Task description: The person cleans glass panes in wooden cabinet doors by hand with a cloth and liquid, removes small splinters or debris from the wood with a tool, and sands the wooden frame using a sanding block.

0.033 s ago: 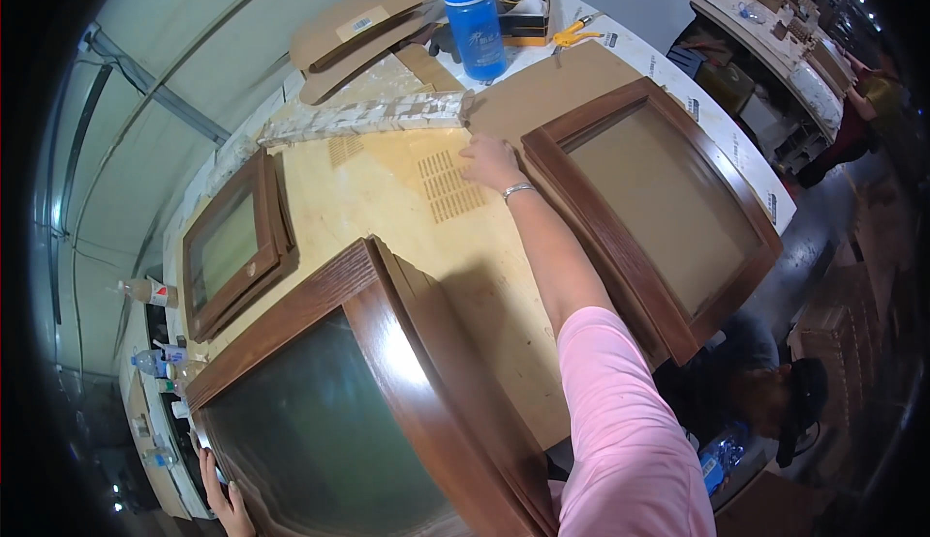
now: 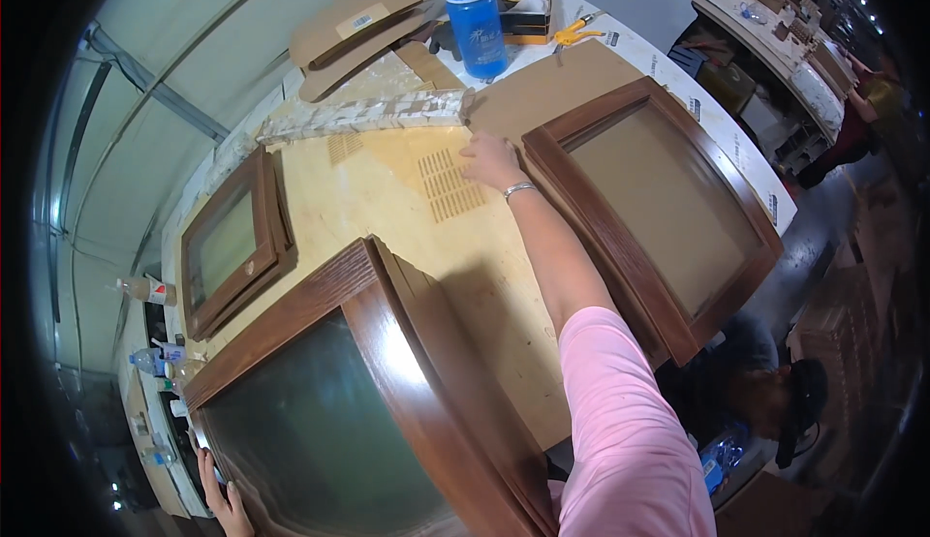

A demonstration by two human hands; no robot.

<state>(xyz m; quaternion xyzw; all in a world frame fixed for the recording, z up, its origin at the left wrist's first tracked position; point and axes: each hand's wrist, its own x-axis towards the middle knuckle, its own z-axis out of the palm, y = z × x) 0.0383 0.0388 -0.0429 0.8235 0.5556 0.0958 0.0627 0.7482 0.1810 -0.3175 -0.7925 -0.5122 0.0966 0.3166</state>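
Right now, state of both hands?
Left hand: fingers extended at the edge of the large brown-framed panel; grip cannot be told.
Right hand: fingers bent over the tabletop; whether closed on anything cannot be told.

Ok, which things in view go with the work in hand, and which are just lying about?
Likely with the job:
large brown-framed glass panel, by the left hand
medium brown-framed glass panel
small brown-framed glass panel
tape-wrapped strip, near the right hand

Apparently lying about:
blue water bottle
yellow tool, likely a blow gun
open box
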